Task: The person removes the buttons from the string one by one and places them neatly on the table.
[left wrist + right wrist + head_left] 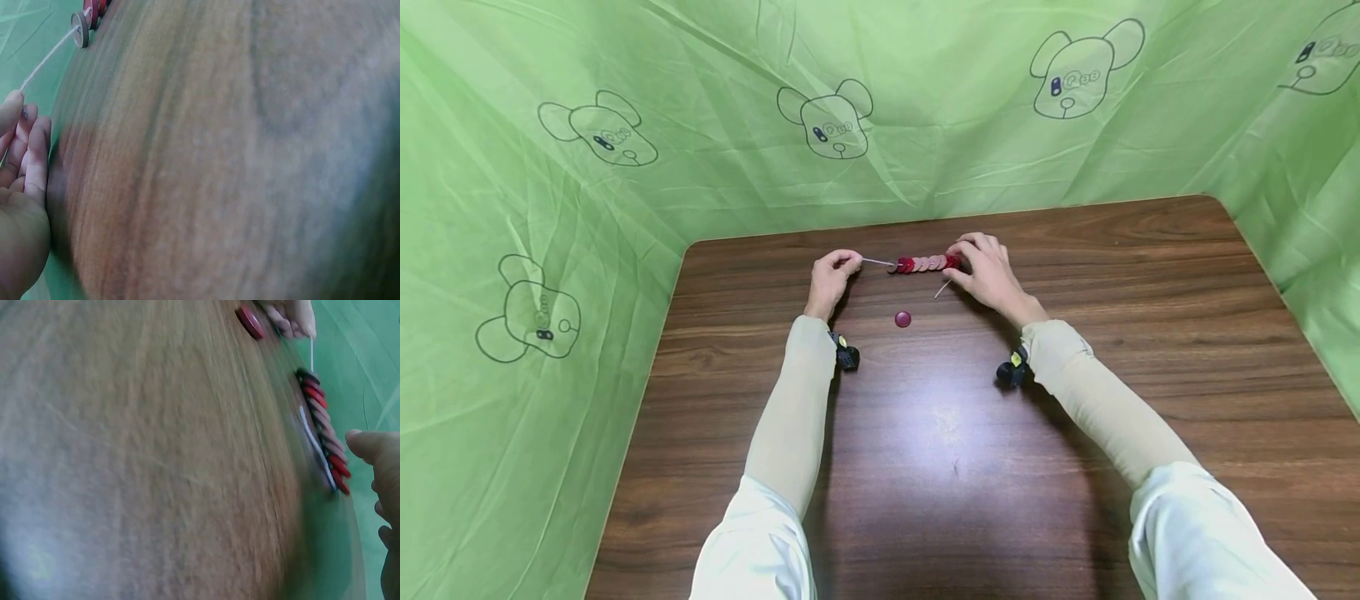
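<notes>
A white string (877, 262) runs through a row of round buttons (928, 264) in dark, red and pink. My left hand (831, 279) pinches the string beyond the row's left end; in the left wrist view the string (47, 59) looks taut from thumb and fingertips to a dark button (80, 30). Over the row's right end is my right hand (990, 273), fingers spread around the red buttons there. The right wrist view shows its thumb (361, 442) beside the row, apart from it. The string's loose tail (315, 440) lies along the buttons.
A single dark red button (902, 319) lies on the brown wooden table (760, 333), on the near side of the row. Green cloth (925, 142) with printed bear heads hangs behind the table's back edge and along its sides. Both wrists carry small black cameras (847, 357).
</notes>
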The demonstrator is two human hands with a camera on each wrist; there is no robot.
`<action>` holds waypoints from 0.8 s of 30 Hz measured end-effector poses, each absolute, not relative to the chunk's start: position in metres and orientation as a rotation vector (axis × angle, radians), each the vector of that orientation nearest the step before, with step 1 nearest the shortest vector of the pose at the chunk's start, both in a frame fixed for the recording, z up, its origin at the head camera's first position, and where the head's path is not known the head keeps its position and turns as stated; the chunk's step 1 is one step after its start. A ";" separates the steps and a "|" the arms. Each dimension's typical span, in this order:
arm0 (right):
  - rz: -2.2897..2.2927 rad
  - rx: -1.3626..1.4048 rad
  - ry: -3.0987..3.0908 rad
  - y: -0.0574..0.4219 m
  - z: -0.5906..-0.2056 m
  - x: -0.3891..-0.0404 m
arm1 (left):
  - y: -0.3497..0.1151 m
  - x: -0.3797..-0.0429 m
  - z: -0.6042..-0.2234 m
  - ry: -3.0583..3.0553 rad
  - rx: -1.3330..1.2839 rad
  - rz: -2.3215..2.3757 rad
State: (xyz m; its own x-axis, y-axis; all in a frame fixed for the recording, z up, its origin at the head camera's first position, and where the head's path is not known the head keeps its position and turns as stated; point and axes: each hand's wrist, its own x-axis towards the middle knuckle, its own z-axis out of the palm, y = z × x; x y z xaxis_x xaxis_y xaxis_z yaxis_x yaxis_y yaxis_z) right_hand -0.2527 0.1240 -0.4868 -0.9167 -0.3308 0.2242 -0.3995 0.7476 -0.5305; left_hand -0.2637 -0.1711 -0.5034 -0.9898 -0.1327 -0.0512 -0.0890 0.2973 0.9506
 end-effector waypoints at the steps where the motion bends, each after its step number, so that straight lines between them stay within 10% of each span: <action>1: 0.893 0.568 -2.846 0.125 -0.487 -0.254 | -0.171 -0.263 -0.503 -2.502 0.216 -1.827; 24: 0.891 0.432 -2.944 0.130 -0.500 -0.263 | -0.173 -0.262 -0.501 -2.536 0.229 -1.828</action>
